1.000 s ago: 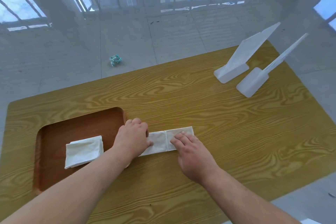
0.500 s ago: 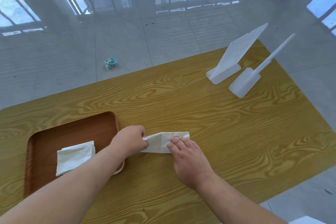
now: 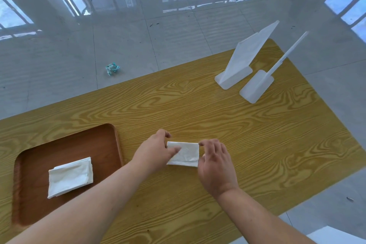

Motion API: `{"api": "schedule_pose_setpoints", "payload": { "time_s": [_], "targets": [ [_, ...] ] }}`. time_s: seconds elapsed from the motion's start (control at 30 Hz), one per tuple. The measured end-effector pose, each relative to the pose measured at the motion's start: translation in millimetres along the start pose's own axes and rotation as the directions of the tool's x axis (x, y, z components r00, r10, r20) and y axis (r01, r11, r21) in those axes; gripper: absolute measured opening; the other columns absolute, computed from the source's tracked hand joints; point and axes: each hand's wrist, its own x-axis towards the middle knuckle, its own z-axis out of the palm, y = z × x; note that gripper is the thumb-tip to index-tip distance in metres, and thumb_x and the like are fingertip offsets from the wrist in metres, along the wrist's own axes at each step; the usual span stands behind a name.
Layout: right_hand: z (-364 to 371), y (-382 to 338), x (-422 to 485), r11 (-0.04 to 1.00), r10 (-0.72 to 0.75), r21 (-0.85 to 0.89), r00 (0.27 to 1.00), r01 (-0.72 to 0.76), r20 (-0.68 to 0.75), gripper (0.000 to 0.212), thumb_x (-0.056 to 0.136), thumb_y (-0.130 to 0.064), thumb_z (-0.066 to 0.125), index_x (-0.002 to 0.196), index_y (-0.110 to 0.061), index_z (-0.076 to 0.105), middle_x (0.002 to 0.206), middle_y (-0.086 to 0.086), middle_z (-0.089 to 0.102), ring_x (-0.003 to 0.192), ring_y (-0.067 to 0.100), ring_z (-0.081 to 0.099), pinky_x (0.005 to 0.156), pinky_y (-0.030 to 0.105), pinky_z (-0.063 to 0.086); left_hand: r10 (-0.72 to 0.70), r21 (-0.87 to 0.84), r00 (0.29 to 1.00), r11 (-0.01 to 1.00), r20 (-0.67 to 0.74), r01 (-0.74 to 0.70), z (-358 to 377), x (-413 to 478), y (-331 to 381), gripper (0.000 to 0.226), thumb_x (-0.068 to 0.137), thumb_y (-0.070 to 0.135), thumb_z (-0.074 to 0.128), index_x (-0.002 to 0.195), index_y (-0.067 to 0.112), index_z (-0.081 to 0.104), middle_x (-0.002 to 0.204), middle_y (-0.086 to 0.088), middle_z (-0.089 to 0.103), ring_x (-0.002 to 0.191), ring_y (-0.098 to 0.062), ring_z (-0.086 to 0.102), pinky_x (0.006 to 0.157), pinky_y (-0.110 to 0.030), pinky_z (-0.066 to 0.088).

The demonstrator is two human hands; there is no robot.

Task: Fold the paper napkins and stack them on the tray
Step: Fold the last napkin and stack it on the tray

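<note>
Hands are gripping a folded napkin (image 3: 186, 154) at frame centre: left hand (image 3: 156, 149) pinching its left edge, right hand (image 3: 215, 161) pinching its right edge, beside the tray (image 3: 111, 144).

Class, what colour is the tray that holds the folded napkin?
Reddish brown tray; seen in the head view, the only view.

A yellow wood-grain table (image 3: 217, 117) carries a brown tray (image 3: 35, 156) at its left; a folded white napkin (image 3: 186, 153) lies just right of the tray; two white plastic stands (image 3: 237, 73) sit near the far right corner.
</note>
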Motion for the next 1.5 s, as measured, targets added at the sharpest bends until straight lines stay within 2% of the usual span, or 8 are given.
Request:
{"api": "schedule_pose_setpoints", "payload": {
  "time_s": [0.27,0.5,0.63,0.77,0.83,0.97,1.2,1.5],
  "targets": [
    [8.0,2.9,-11.3,0.983,-0.071,-0.139,0.943,0.122,0.326,0.046,0.086,-0.021,0.049,0.129,-0.022,0.063,0.103,0.000,0.059,0.097,0.024,0.052,0.091,0.039,0.049,0.147,0.309,0.987,0.943,-0.063,-0.121,18.8,7.1,-1.3,0.044,0.080,0.050,0.080,0.111,0.025,0.060,0.109,0.005,0.052,0.111,-0.020,0.050,0.094,-0.033,0.047],
    [10.6,-9.9,0.9,0.988,0.097,0.096,0.966,-0.123,0.240,0.057,0.091,-0.025,0.056,0.146,-0.019,0.044,0.135,0.000,0.051,0.126,0.019,0.045,0.111,0.039,0.041,0.065,-0.241,0.998,0.969,-0.002,-0.064,7.2,3.2,1.5,0.029,0.080,0.018,0.075,0.095,0.035,0.058,0.088,0.004,0.069,0.073,-0.015,0.064,0.060,-0.031,0.054],
    [5.9,-30.5,27.4,0.772,0.333,0.445,0.886,-0.453,0.324,0.081,0.085,-0.027,0.071,0.156,-0.022,0.031,0.143,-0.005,0.046,0.131,0.012,0.046,0.107,0.034,0.044,0.059,-0.576,0.997,0.817,0.050,-0.019,-6.5,-6.3,-8.6,0.041,0.081,0.004,0.080,0.109,0.030,0.064,0.093,-0.001,0.069,0.074,-0.012,0.065,0.065,-0.031,0.055],
    [12.0,-59.2,48.8,0.368,0.312,0.614,0.715,-0.698,0.625,0.028,0.094,-0.011,0.066,0.122,-0.013,0.065,0.110,0.005,0.073,0.092,0.016,0.069,0.070,0.031,0.052,0.031,-0.716,0.997,0.697,0.069,0.028,-30.4,-15.1,-31.6,0.046,0.085,-0.007,0.078,0.118,0.021,0.064,0.091,-0.007,0.066,0.080,-0.018,0.066,0.073,-0.036,0.057],
    [21.3,-75.4,50.4,0.340,0.261,0.604,0.689,-0.721,0.676,0.015,0.095,-0.010,0.064,0.104,-0.018,0.074,0.095,0.002,0.078,0.084,0.017,0.069,0.069,0.034,0.049,-0.011,-0.751,0.998,0.658,0.055,0.049,-44.0,-22.1,-52.1,0.042,0.086,-0.008,0.078,0.116,0.017,0.066,0.090,-0.008,0.069,0.082,-0.021,0.068,0.076,-0.041,0.057],
    [43.8,-112.7,51.4,0.361,0.233,0.586,0.679,-0.726,0.697,0.014,0.095,-0.008,0.065,0.096,-0.016,0.076,0.084,0.002,0.076,0.072,0.015,0.067,0.066,0.032,0.051,-0.147,-0.719,0.988,0.692,-0.054,0.064,-65.6,-40.0,-101.0,0.018,0.083,0.008,0.087,0.095,0.016,0.075,0.072,0.007,0.072,0.065,-0.010,0.065,0.061,-0.026,0.053],
    [89.9,-196.5,44.2,0.526,0.167,0.512,0.673,-0.679,0.721,0.010,0.096,-0.002,0.066,0.103,0.001,0.073,0.080,0.010,0.074,0.064,0.017,0.067,0.052,0.028,0.054,-0.324,-0.795,0.945,0.584,-0.040,0.166,-104.8,-74.9,-195.5,0.029,0.085,0.002,0.082,0.109,0.016,0.073,0.102,-0.009,0.077,0.090,-0.023,0.073,0.084,-0.044,0.061],
    [136.5,-250.6,35.6,0.942,0.064,0.202,0.736,-0.267,0.674,0.022,0.092,-0.029,0.070,0.080,-0.011,0.071,0.059,-0.003,0.065,0.048,0.013,0.053,0.050,0.028,0.041,-0.438,-0.527,0.870,0.806,-0.228,0.268,-116.2,-96.5,-278.9,0.026,0.081,0.043,0.088,0.075,0.021,0.075,0.067,0.003,0.073,0.060,-0.015,0.061,0.060,-0.034,0.050]
  ]
}}
